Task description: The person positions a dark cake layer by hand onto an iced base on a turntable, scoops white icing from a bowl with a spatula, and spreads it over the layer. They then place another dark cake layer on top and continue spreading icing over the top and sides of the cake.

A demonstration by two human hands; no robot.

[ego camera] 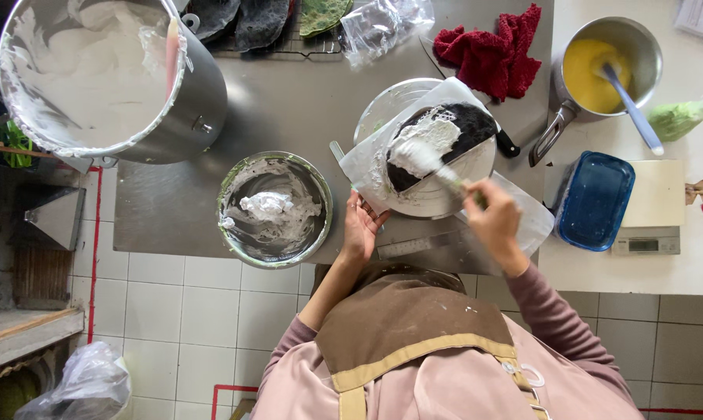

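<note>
White-creamed spatula (433,163) in right hand (495,222) points up-left over dark cake (464,128).

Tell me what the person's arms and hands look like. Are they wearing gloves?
No gloves: both the left hand and the right hand are bare. Long mauve-pink sleeves cover the arms, pushed back from the wrists. A brown apron with tan straps lies over the pink top.

Red cloth (491,53), blue tub (594,201) (beside a scale (652,208))

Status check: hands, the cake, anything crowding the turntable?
Right hand shut on spatula, spreading white cream. Left hand open at turntable edge. Dark cake part covered. Cream bowl close left, clear.
</note>
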